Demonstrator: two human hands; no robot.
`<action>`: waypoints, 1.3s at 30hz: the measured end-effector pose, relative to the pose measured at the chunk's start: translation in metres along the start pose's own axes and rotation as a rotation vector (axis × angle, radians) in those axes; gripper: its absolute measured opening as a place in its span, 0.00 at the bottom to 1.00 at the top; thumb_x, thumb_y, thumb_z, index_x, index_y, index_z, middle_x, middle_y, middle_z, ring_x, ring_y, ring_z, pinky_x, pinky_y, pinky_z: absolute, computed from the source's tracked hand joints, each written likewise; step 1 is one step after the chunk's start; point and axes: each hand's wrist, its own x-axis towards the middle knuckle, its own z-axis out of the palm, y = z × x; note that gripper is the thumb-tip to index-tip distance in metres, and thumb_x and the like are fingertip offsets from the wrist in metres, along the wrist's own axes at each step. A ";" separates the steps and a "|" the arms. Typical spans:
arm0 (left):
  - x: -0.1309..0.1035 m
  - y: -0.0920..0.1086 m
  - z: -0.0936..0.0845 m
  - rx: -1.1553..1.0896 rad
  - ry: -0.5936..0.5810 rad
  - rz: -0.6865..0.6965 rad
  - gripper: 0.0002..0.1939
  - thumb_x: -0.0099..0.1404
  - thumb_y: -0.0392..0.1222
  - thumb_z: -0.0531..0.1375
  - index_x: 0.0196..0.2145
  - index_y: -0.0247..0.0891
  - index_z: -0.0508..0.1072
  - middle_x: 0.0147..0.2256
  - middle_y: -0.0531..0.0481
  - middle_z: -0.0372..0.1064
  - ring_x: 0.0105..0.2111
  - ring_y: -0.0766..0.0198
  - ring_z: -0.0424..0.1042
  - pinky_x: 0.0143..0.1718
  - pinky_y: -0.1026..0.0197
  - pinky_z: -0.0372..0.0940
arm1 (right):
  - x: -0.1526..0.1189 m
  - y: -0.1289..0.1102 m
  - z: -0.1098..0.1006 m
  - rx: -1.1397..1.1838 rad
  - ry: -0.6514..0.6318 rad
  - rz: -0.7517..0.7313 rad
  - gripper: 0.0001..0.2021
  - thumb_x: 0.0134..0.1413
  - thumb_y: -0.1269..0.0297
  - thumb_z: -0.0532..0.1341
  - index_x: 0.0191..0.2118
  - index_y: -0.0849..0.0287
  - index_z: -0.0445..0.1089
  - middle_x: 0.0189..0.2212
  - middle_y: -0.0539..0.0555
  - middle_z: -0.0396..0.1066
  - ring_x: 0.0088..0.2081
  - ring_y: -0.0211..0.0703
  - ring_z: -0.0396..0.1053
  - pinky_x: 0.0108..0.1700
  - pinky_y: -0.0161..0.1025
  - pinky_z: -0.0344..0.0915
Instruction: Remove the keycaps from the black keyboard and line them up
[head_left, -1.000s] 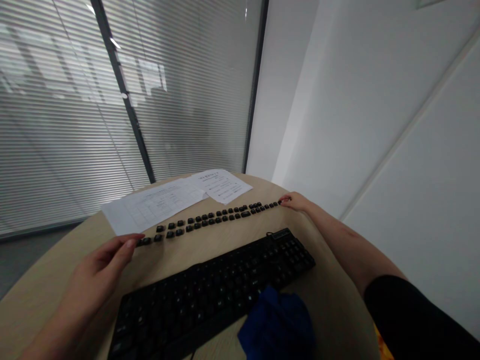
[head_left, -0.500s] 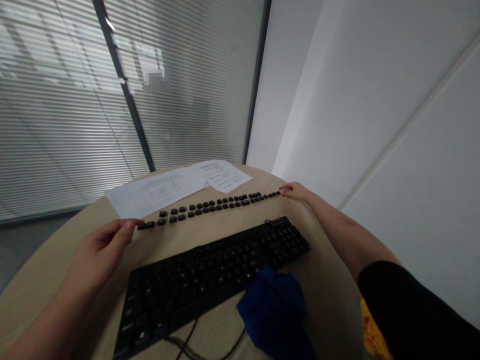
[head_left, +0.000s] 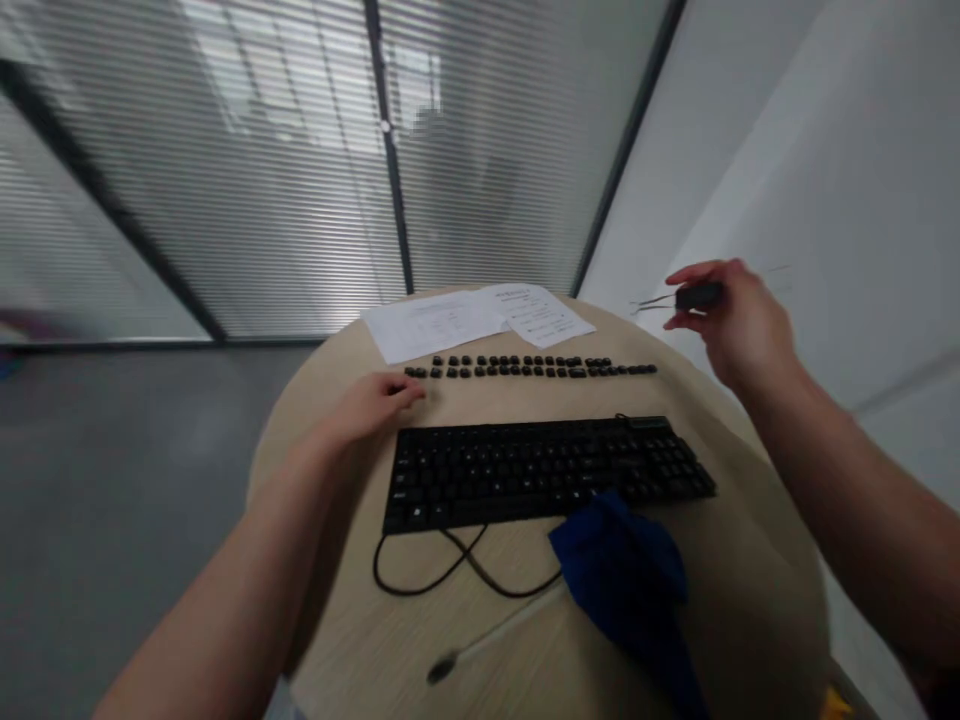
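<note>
Two rows of loose black keycaps (head_left: 526,371) lie on the round wooden table. My left hand (head_left: 382,400) is at the left end of the rows, its thumb and fingers close together; whether anything is between them is too small to make out. My right hand (head_left: 724,310) is raised above the table's right side, fingers closed around a small black tool (head_left: 697,296) with thin wire prongs pointing left. A black keyboard (head_left: 540,465) lies in front of the rows, keys facing up.
Printed sheets (head_left: 442,322) lie at the table's back. A blue cloth (head_left: 622,570) overlaps the keyboard's lower right edge. Looped black cable (head_left: 420,592) and a thin brush-like tool (head_left: 495,635) are near the front. Glass with blinds (head_left: 300,200) and a white wall stand behind.
My right hand has lifted from the right end of the keycap rows and now holds the black tool. My left hand remains by the left end. The view has swung left.
</note>
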 end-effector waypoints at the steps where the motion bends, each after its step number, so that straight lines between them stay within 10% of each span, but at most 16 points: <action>1: -0.002 -0.001 -0.001 0.008 -0.068 0.003 0.23 0.59 0.60 0.59 0.33 0.35 0.79 0.31 0.48 0.75 0.31 0.60 0.69 0.36 0.60 0.62 | -0.016 -0.018 0.021 0.055 -0.135 -0.003 0.22 0.69 0.47 0.50 0.36 0.53 0.76 0.23 0.50 0.65 0.23 0.37 0.66 0.27 0.36 0.72; 5: -0.013 -0.005 -0.009 -0.032 -0.265 0.060 0.21 0.62 0.58 0.60 0.30 0.34 0.77 0.26 0.52 0.69 0.27 0.66 0.64 0.31 0.63 0.58 | -0.079 -0.058 0.109 0.180 -0.650 0.182 0.22 0.66 0.41 0.54 0.38 0.55 0.71 0.18 0.47 0.63 0.19 0.35 0.65 0.22 0.34 0.68; 12: -0.025 -0.006 -0.016 -0.231 -0.530 -0.049 0.17 0.59 0.54 0.65 0.32 0.34 0.77 0.22 0.54 0.66 0.20 0.70 0.61 0.21 0.67 0.52 | -0.116 -0.027 0.208 0.337 -1.174 0.430 0.12 0.62 0.55 0.64 0.43 0.56 0.64 0.27 0.47 0.72 0.29 0.38 0.75 0.25 0.32 0.72; 24: -0.022 -0.016 -0.018 -0.268 -0.563 -0.112 0.15 0.62 0.49 0.65 0.42 0.37 0.81 0.25 0.52 0.73 0.20 0.70 0.67 0.18 0.69 0.49 | -0.146 0.033 0.231 0.202 -0.915 0.367 0.17 0.65 0.45 0.56 0.38 0.54 0.60 0.20 0.43 0.67 0.16 0.32 0.61 0.17 0.29 0.53; 39: -0.020 -0.020 -0.012 -0.310 -0.556 -0.134 0.14 0.59 0.49 0.69 0.38 0.36 0.82 0.23 0.53 0.70 0.20 0.72 0.63 0.21 0.68 0.52 | -0.151 0.035 0.228 0.151 -1.034 0.177 0.15 0.67 0.48 0.58 0.39 0.55 0.64 0.22 0.45 0.69 0.19 0.33 0.63 0.22 0.31 0.58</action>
